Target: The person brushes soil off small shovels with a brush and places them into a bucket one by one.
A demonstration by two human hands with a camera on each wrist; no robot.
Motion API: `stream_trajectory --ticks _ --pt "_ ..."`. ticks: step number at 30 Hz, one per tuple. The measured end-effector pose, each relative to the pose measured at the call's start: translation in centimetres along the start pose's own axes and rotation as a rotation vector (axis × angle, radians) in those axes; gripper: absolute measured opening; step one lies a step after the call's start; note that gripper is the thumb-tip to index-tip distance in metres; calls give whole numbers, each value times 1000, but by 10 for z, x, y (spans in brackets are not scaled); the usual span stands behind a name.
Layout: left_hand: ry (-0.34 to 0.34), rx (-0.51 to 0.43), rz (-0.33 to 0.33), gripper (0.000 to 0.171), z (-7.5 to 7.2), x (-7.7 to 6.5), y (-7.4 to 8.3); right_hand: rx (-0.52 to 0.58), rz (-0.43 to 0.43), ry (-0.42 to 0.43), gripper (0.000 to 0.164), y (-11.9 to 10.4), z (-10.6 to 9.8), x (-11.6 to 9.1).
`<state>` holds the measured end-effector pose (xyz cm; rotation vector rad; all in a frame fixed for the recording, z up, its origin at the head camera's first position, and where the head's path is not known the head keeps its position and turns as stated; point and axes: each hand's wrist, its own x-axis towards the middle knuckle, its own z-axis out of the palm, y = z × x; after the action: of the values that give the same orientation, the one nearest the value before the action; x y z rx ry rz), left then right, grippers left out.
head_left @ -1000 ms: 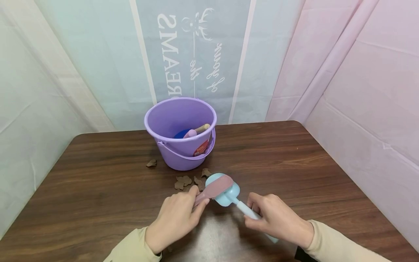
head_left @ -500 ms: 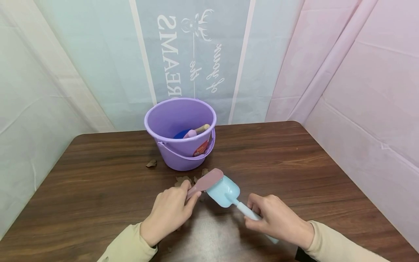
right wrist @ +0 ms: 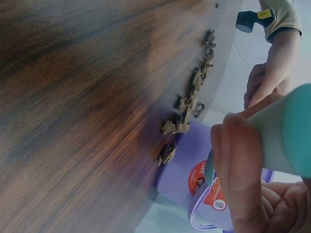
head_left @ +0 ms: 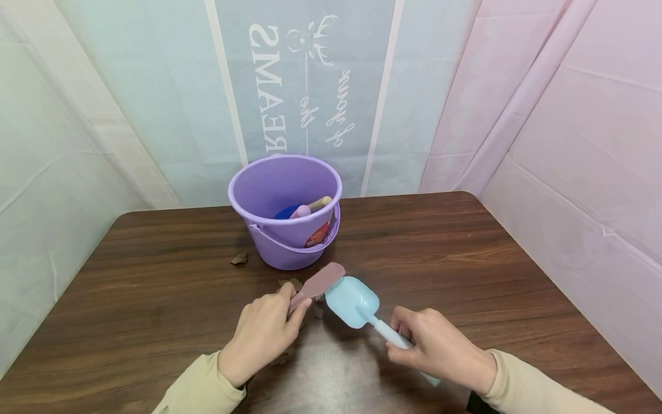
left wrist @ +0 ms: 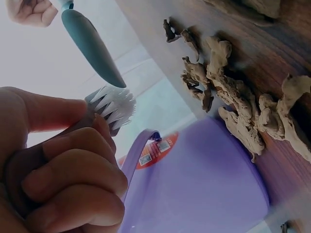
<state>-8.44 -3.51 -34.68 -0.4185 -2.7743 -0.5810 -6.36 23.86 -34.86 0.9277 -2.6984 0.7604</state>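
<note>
In the head view my left hand (head_left: 261, 333) grips the handle of a pinkish-brown brush (head_left: 323, 279). Its white bristles (left wrist: 116, 104) show in the left wrist view, close to the shovel's edge; I cannot tell whether they touch. My right hand (head_left: 439, 345) holds a light-blue toy shovel (head_left: 351, 302) by its pale handle, the blade pointing toward the brush. Crumpled dry leaves (left wrist: 233, 92) lie on the table beneath and beside the brush, partly hidden by my left hand in the head view. The blade carries no visible leaf pieces.
Behind the hands stands a purple bucket (head_left: 289, 253) with a hanging handle, a blue thing and handle ends inside. A single leaf piece (head_left: 239, 259) lies left of it. The brown wooden table (head_left: 517, 287) has pale cloth (head_left: 439, 86) hung around it.
My left hand has moved left with the brush, from over the shovel's blade to its left edge. The right hand and shovel have barely moved; the blade has come into full view.
</note>
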Motion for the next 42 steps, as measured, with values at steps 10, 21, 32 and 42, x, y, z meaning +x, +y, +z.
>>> stream_trajectory --ticks 10,21,32,42 --pt "-87 -299 -153 26 0 4 -3 -7 28 22 26 -2 -7 1" --pt "-391 -611 -170 43 12 1 -4 -7 -12 58 26 -7 -14 5" --pt "-685 -935 -135 49 17 -13 21 6 -13 21 20 -11 -15 12" --pt "-643 -899 -115 49 10 -13 24 5 -32 40 21 -11 -14 10"
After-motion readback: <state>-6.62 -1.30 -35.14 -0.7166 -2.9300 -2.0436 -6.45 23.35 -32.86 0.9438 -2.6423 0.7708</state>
